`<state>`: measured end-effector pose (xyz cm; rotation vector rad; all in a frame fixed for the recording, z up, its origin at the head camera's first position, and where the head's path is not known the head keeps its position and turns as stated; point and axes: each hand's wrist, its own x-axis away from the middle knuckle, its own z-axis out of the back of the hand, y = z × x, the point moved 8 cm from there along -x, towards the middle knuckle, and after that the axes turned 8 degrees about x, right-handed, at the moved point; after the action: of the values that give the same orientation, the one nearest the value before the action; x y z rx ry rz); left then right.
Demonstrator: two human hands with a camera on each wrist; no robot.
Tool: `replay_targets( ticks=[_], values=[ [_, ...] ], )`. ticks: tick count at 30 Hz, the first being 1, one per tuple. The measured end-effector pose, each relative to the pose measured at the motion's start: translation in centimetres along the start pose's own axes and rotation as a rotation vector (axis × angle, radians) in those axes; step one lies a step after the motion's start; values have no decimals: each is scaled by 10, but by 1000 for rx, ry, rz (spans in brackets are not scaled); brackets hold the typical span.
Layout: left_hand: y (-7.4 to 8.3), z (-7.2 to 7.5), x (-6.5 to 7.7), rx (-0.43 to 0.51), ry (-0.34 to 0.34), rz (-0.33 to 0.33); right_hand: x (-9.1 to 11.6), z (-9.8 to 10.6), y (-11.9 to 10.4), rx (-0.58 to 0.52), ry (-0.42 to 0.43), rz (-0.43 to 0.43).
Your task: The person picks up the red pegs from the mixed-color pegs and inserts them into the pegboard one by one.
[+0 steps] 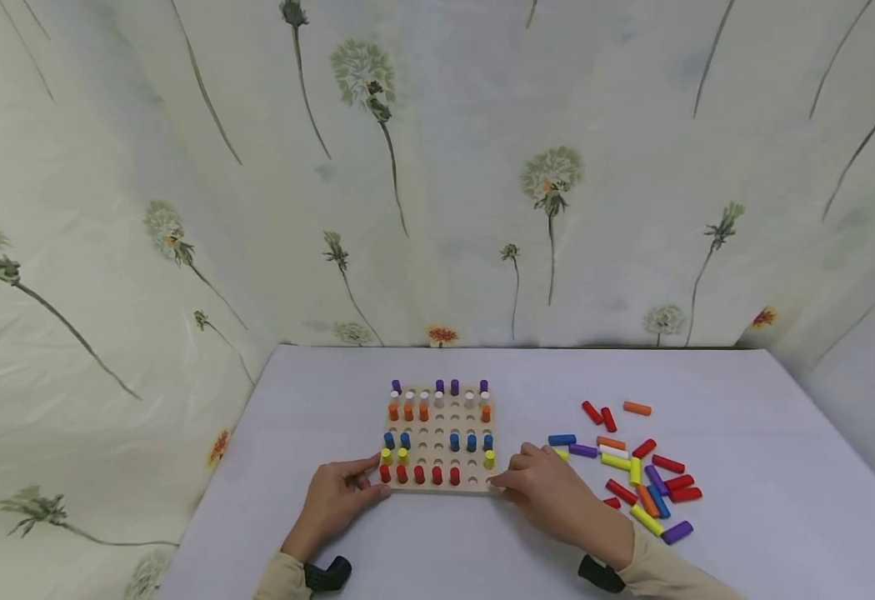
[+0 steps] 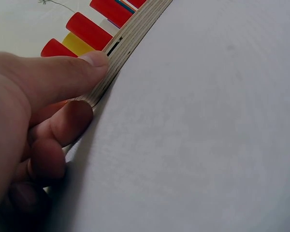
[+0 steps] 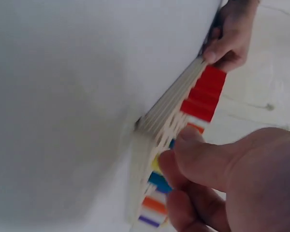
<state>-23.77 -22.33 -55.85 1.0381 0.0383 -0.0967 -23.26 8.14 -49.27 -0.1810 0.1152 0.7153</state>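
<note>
A wooden pegboard point(image 1: 437, 490) lies on the table with rows of coloured pegs upright in it. Red pegs point(image 1: 419, 475) fill the front row from the left; behind come yellow, blue, orange, white and purple rows, with bare holes between. My left hand point(image 1: 338, 498) grips the board's front left corner, its thumb point(image 2: 72, 72) against the layered edge. At the front right corner is my right hand point(image 1: 546, 492), fingertips over the board by the bare front holes. In the right wrist view its thumb and curled fingers are close together; whether they pinch a peg I cannot tell.
Loose pegs lie scattered right of the board, among them a yellow peg point(image 1: 646, 521), a purple peg point(image 1: 677, 532) and several red ones. The white table point(image 1: 407, 550) meets a flowered cloth point(image 1: 467, 250) at its back edge. Black bands point(image 1: 327, 575) circle both wrists.
</note>
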Motion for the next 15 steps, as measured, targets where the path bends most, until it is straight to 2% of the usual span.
replay_targets(
  ticks=[3,8,12,15],
  values=[
    [-1,1,0,-6,4,7,15,-2,20,6,-57,-47],
    [-1,1,0,6,0,18,38,4,48,49,-95,-155],
    [-2,-1,-1,10,-12,37,53,7,67,70,-156,-258],
    [-1,-3,-2,13,-21,41,62,7,78,75,-192,-304]
  ],
)
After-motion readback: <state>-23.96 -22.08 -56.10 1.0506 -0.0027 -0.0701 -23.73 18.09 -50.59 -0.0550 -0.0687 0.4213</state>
